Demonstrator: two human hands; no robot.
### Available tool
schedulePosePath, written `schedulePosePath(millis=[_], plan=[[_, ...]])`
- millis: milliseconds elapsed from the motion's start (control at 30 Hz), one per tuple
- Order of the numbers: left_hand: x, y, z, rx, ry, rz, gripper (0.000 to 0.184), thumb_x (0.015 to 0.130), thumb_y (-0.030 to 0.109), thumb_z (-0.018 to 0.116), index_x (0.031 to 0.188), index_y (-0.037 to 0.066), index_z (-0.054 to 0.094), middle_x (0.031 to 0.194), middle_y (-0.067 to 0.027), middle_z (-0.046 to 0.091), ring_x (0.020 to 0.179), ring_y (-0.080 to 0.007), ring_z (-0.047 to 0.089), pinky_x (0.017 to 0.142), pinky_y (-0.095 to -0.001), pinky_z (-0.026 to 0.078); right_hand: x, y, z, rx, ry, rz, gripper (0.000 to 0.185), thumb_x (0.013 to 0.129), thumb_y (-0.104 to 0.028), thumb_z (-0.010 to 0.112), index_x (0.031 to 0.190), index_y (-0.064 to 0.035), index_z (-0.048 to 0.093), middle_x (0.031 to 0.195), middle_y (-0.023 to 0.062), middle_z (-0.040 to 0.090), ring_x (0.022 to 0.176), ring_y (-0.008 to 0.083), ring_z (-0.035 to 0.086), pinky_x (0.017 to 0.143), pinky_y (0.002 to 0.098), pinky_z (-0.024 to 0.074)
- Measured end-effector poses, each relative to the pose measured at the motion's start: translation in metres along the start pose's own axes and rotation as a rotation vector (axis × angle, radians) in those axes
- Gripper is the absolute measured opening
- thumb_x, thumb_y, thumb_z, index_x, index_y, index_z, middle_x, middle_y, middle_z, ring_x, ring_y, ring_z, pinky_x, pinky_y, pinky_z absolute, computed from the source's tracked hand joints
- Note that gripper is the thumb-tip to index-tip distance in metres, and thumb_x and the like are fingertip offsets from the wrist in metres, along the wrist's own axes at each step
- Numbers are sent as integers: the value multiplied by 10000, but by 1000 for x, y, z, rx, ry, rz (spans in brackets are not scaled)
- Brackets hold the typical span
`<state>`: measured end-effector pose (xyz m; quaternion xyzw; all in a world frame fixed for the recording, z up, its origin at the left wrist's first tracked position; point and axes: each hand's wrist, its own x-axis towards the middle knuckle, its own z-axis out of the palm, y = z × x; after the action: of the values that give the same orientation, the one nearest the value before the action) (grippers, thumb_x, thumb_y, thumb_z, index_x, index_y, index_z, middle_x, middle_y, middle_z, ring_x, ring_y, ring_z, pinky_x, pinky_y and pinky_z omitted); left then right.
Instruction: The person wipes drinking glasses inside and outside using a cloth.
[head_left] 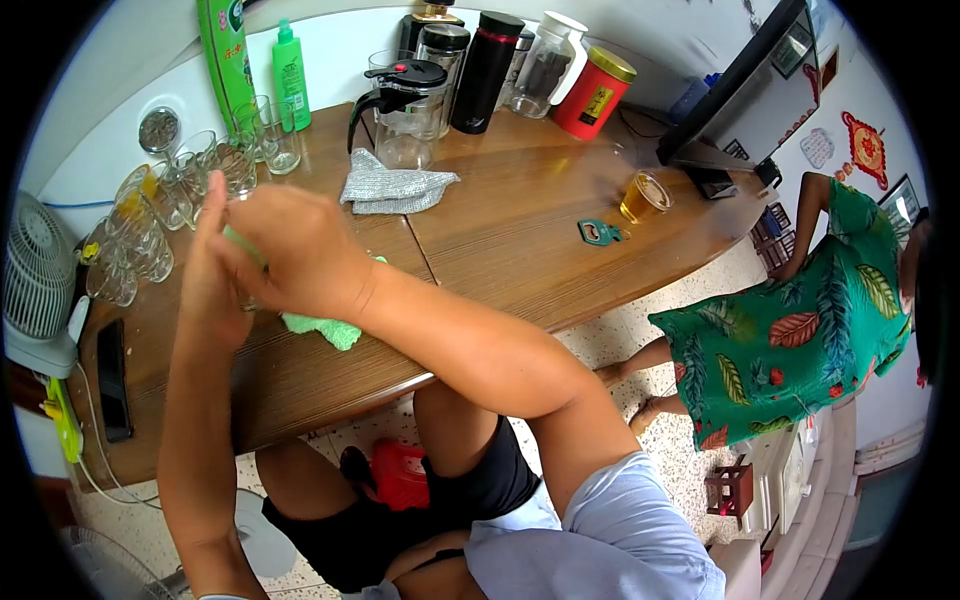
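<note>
My left hand and my right hand are pressed close together over the left part of the wooden table. Bits of a green cloth show between them and below my right hand, whose fingers curl around it. Part of my left hand is covered by the right, and what it closes on is hidden. Just beyond my hands stands a group of clear glasses, several of them close together. A grey cloth lies past my right hand, in front of a glass pitcher with a black lid.
Along the back stand a green pump bottle, a black thermos and a red tin. A glass of amber drink and a bottle opener sit rightward. A phone and fan are left. A person stands right.
</note>
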<state>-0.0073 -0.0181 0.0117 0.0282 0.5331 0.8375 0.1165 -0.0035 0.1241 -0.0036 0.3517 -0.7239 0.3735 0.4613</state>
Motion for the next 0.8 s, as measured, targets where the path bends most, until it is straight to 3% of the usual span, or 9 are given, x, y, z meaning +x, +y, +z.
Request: schedulePosePath(millis=[133,267,367,533,633,733,800], plan=[[1,-9,4,-32,-170,-91,546,1143,506,382,1452,84,537,1308,-62,686,1187,-188,679,947,-385,588,14,23,-2,-45,250,49,236,932,-137,753,823,-19,581,740,169,583,659,388,600,577,464,479],[-6,-7,10,-24,-229,-125,568,1139,529,376,1444,81,545,1255,-63,706,1128,-185,693,903,-387,598,13,28,-14,-27,196,242,215,917,-154,748,853,-14,596,783,200,611,737,433,627,645,494,499],[11,-14,-17,-35,-149,-69,594,1127,561,386,1442,83,547,1232,-71,709,1118,-202,692,929,-402,583,6,16,-5,15,156,156,235,907,-140,770,850,-15,578,799,190,597,721,416,612,615,471,481],[12,4,-22,-98,68,-39,633,1099,617,416,1399,81,568,1200,-90,703,1109,-217,687,979,-408,552,-5,-14,7,26,-107,-8,194,875,-181,784,900,-77,623,914,113,649,866,360,650,716,459,538],[7,1,-10,-200,41,-50,666,1088,654,409,1324,60,594,1129,-95,702,1048,-199,699,932,-374,568,0,-6,12,29,61,-49,183,875,-168,786,894,-73,631,876,128,649,811,361,647,686,461,535],[15,-17,-29,64,-234,19,695,1072,696,392,1316,83,608,997,-21,710,866,-118,689,753,-267,580,7,6,-5,-14,57,66,185,910,-162,749,844,-50,616,794,169,613,764,387,639,658,471,521],[2,-15,-1,63,-195,-75,709,1060,722,381,1264,87,621,937,0,695,749,-88,657,630,-237,545,14,15,-12,-53,142,116,182,914,-130,749,843,-33,612,764,178,596,733,397,628,643,461,514]])
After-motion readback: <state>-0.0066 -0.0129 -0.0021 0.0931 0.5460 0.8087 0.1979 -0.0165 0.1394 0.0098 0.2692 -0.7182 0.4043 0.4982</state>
